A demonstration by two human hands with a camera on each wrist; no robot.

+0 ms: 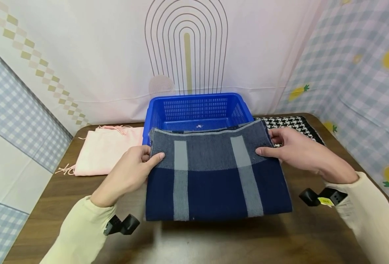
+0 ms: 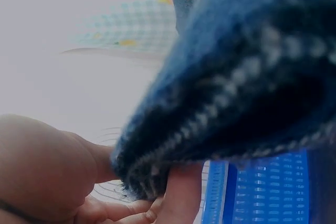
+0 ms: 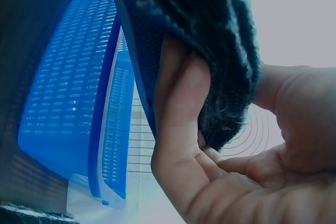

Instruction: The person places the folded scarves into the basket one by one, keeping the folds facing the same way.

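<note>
A folded navy and grey checked scarf (image 1: 214, 176) hangs between both hands in the head view, its top edge overlapping the front of a blue plastic basket (image 1: 194, 98). My left hand (image 1: 130, 172) pinches its upper left side, thumb on the front face and fingers behind. At the upper right side my right hand (image 1: 298, 148) grips it the same way. Layered folds of the scarf (image 2: 226, 87) fill much of the left wrist view. In the right wrist view, fingers (image 3: 181, 103) of the right hand reach between the cloth's layers. The scarf hides the basket's front wall.
Left of the basket lies a folded pink fringed cloth (image 1: 108, 150) on the wooden table (image 1: 194, 242). A black and white houndstooth cloth (image 1: 290, 124) lies at the right behind the right hand. A patterned curtain (image 1: 115, 55) stands along the table's back.
</note>
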